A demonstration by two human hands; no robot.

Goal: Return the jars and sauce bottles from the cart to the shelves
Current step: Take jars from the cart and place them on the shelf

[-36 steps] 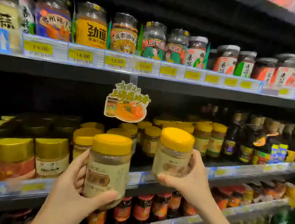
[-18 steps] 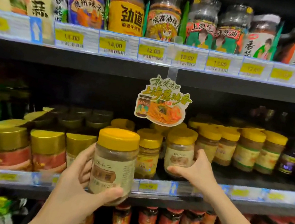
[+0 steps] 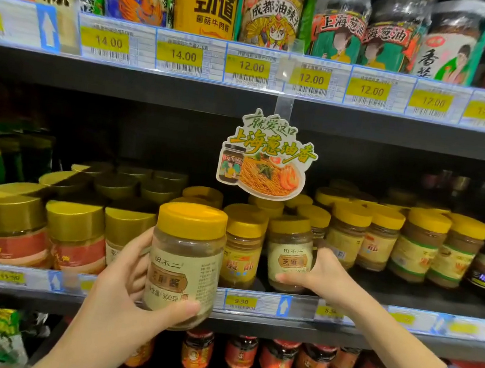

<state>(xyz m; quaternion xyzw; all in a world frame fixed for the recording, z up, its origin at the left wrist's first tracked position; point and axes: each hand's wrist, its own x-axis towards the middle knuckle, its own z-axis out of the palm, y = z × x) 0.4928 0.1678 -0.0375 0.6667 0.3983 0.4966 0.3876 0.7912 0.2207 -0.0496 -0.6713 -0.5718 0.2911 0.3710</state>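
Your left fingers (image 3: 140,250) and thumb curl round yellow-lidded jar (image 3: 184,264), held upright in front of middle shelf (image 3: 400,338), clear of its edge. Your right fingers (image 3: 325,259) wrap second jar (image 3: 288,257), same label, upright at shelf front among other yellow-lidded jars (image 3: 380,237). Gold-lidded jars (image 3: 16,223) to left. Noodle sign (image 3: 266,159) hangs above. Price tag (image 3: 242,301) below, between your hands.

The right hand (image 3: 320,276) is now standing its yellow-lidded sesame paste jar (image 3: 289,252) at the front of the middle shelf (image 3: 369,334), beside a neighbouring yellow-lidded jar (image 3: 242,246), no longer holding it in mid-air.
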